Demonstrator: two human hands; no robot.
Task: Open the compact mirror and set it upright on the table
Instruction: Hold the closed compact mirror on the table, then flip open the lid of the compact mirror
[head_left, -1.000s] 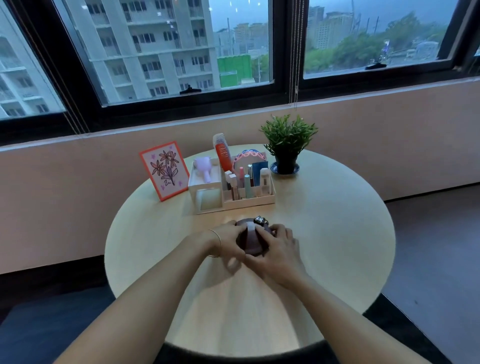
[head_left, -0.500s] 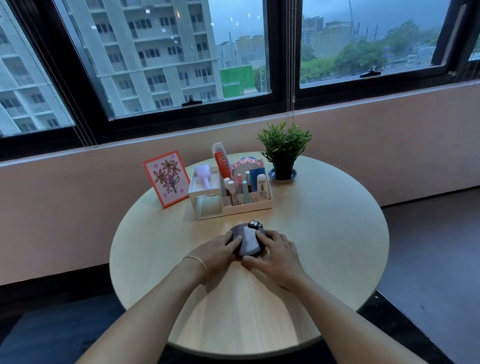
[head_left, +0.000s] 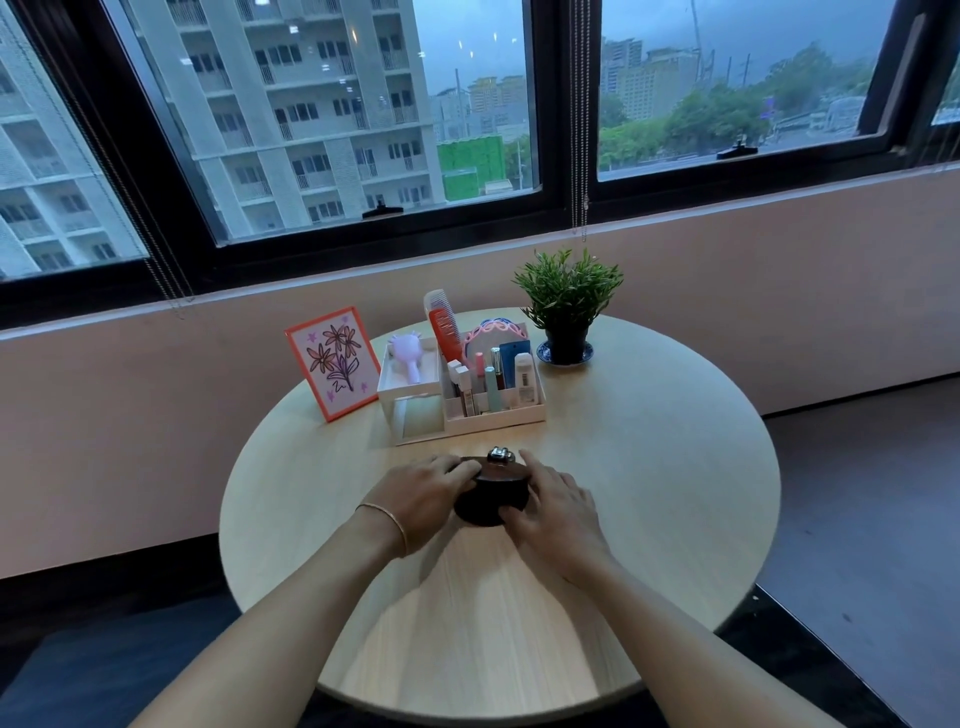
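The compact mirror (head_left: 493, 491) is a dark brown round case with a silver clasp on its far edge. It rests on the round wooden table (head_left: 649, 467), a little in front of the organizer. Its lid looks lifted at the far side, with a darker base showing underneath. My left hand (head_left: 423, 491) grips the left side of the case, fingers over the lid's edge. My right hand (head_left: 553, 506) holds the right side, fingertips against the rim. The mirror glass itself is hidden.
Behind the mirror stands a white organizer (head_left: 462, 395) with a comb, a brush and several cosmetics. A framed flower picture (head_left: 335, 361) leans at the left, and a potted plant (head_left: 569, 306) stands at the right. Beyond the table are a pink wall and windows.
The view has pulled back and tilted, so the table looks smaller and farther. The mirror has gone from raised between my hands to resting low on the table, lid now lifted a little.
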